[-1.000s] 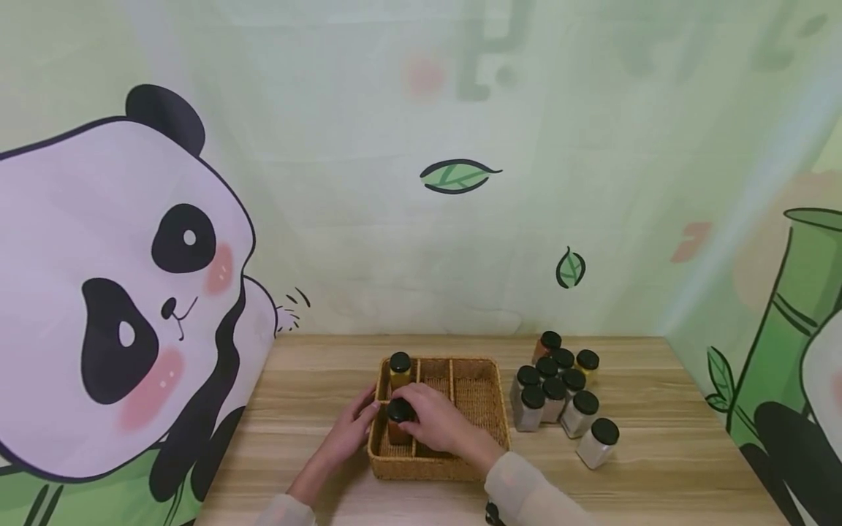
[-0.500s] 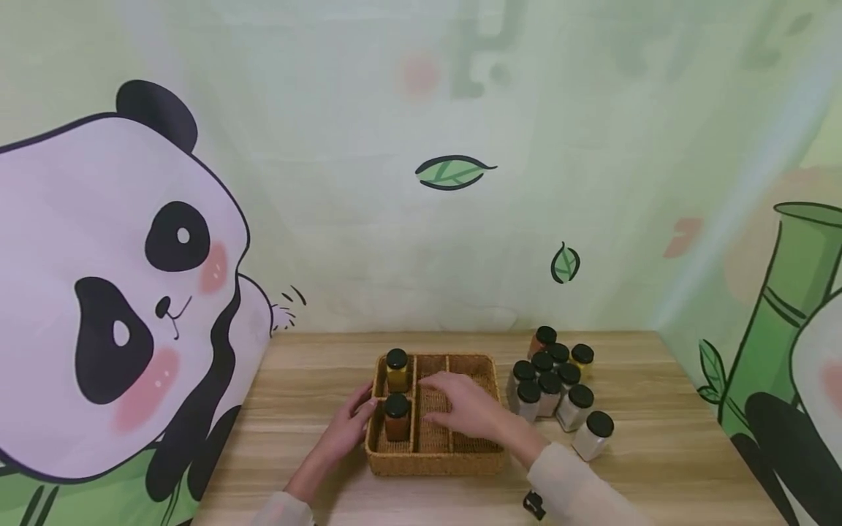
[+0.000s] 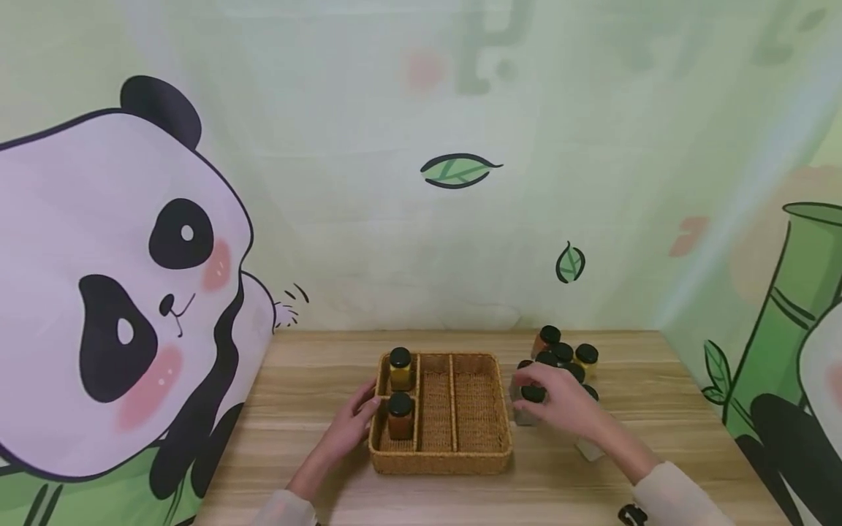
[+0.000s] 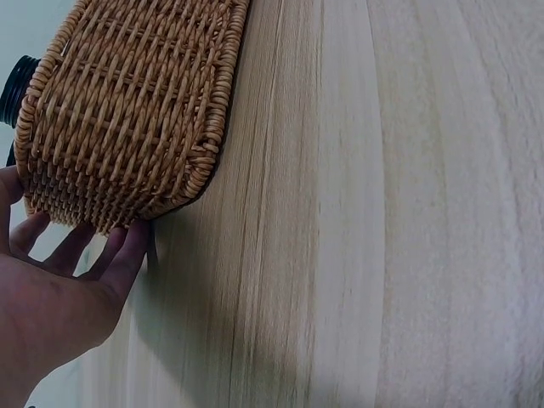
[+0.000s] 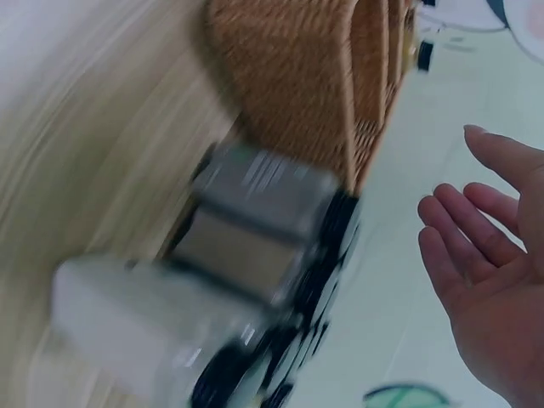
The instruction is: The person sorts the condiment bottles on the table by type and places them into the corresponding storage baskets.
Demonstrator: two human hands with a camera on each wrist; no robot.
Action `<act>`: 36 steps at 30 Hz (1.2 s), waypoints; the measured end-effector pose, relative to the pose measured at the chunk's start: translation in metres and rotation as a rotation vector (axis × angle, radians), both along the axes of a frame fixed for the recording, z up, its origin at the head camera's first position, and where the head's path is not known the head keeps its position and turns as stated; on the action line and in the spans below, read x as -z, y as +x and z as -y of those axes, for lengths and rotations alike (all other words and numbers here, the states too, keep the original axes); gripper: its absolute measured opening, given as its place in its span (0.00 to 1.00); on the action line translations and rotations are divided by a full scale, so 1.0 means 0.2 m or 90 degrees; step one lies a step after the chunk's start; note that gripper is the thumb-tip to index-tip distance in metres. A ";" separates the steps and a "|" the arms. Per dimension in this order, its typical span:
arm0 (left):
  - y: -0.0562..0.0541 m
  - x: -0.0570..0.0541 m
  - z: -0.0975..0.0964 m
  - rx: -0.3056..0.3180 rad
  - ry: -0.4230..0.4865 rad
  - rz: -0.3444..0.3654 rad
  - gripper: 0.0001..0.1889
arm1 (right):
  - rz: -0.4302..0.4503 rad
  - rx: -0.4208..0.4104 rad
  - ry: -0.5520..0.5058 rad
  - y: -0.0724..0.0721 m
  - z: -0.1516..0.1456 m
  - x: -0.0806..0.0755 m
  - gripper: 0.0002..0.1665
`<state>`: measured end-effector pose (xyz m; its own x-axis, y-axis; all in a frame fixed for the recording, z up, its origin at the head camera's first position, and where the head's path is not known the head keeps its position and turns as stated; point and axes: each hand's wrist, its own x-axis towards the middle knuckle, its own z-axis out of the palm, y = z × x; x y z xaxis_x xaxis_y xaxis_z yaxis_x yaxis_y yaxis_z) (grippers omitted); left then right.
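My left hand (image 3: 349, 426) rests at the left side of a wicker basket (image 3: 441, 463); in the left wrist view its fingertips touch the woven outer wall. Inside the basket's left column, a black-lidded jar of yellow contents (image 3: 400, 374) stands at the back and one of reddish-brown contents (image 3: 400, 424) in front. Right of the basket, my right hand (image 3: 559, 402) hovers over the cluster of jars, its thumb and fingers apart around a black lid (image 3: 533, 394). The right wrist view shows these fingers slightly bent and holding nothing, with grey and white jars (image 5: 153, 319) blurred below.
A red-brown jar (image 3: 547, 343) and a yellow jar (image 3: 586, 358) stand at the back of the cluster. My right forearm partly covers a white jar (image 3: 589, 448). Behind the wooden table (image 3: 316, 351) hangs a panda-print cloth (image 3: 368, 241).
My right hand has let go of the reddish-brown jar in the basket's front left compartment and moved right to the jar cluster. My left hand has stayed at the basket.
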<state>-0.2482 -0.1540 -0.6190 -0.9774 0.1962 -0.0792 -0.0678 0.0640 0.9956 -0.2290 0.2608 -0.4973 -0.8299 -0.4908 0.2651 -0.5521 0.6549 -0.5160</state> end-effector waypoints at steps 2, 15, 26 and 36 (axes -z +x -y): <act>0.01 0.00 0.00 0.000 -0.004 0.001 0.30 | -0.007 0.007 -0.004 0.02 -0.08 0.00 0.21; 0.00 0.00 -0.01 0.014 -0.014 -0.013 0.31 | 0.006 0.074 0.075 0.14 -0.51 0.09 0.13; -0.01 0.00 -0.01 0.002 -0.013 -0.017 0.31 | 0.078 0.095 0.099 0.14 -0.64 0.16 0.24; 0.00 0.01 0.00 -0.008 -0.007 -0.024 0.30 | 0.116 0.046 0.107 0.14 -0.66 0.18 0.29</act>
<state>-0.2486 -0.1532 -0.6207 -0.9820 0.1836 -0.0446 -0.0314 0.0743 0.9967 -0.2006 0.3928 -0.5339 -0.8910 -0.4532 0.0279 -0.4089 0.7741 -0.4834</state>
